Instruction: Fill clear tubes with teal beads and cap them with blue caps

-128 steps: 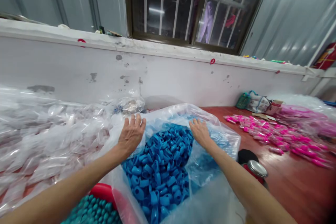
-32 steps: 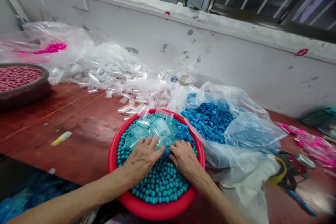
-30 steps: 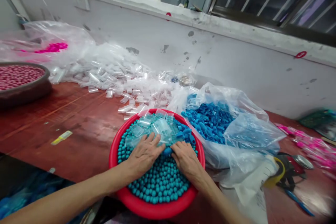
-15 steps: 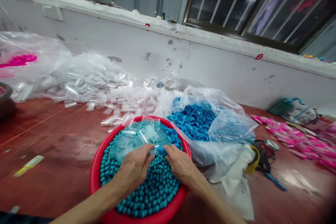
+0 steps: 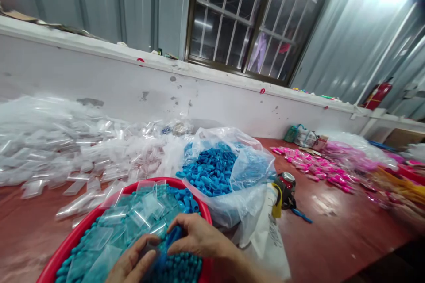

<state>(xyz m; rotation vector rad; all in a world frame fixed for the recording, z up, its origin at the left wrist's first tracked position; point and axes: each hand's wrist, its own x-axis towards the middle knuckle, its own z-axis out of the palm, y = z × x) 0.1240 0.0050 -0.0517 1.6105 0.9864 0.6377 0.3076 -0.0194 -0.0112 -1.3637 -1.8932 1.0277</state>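
Observation:
Both hands are over a red basin full of teal beads, with clear plastic sleeves on top. My right hand pinches a small blue plastic piece between thumb and fingers. Close beside it, my left hand is curled round what looks like a clear plastic sleeve, partly hidden and blurred, with a blue tint at its end. More blue plastic pieces lie in the basin's far right part.
Behind the basin, an open clear bag holds many blue pieces. Loose clear sleeves are heaped to the left. On the right are a dark device with a metal cap, a blue-handled tool and pink packed items.
The view has swung right and up, so the basin and hands sit lower and further left. My right hand has drawn the blue piece upright, slightly apart from my left fingers.

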